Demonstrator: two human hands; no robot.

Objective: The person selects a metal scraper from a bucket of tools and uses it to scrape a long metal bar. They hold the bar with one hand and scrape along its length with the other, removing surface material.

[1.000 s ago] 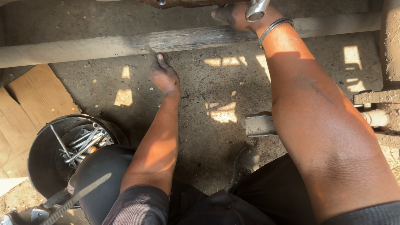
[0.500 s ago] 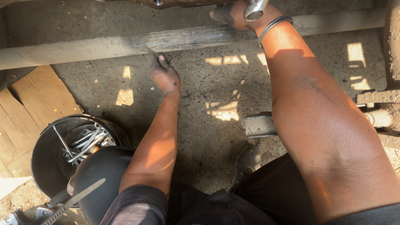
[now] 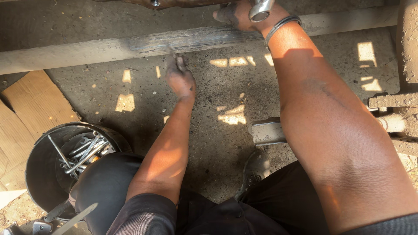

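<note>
My right hand [image 3: 238, 16], black with grease and with a dark bangle at the wrist, is raised at the top of the view. It grips a shiny metal socket tool [image 3: 261, 8] against the rusty underside part [image 3: 174, 3] above. My left hand [image 3: 179, 79], also greasy, reaches down to the concrete ground. Its fingertips touch the lower edge of a long dusty metal beam [image 3: 87, 48], and I see nothing in it.
A black bucket [image 3: 41, 174] with several spanners stands at the lower left beside cardboard sheets [image 3: 37, 102]. A metal block [image 3: 266, 130] lies by my right arm. Dusty vehicle parts [image 3: 402, 104] crowd the right edge. My black shoe [image 3: 254, 167] rests on the ground.
Almost nothing differs. Both hands keep their places, the right at the tool and the left at the beam; the view shifts very slightly.
</note>
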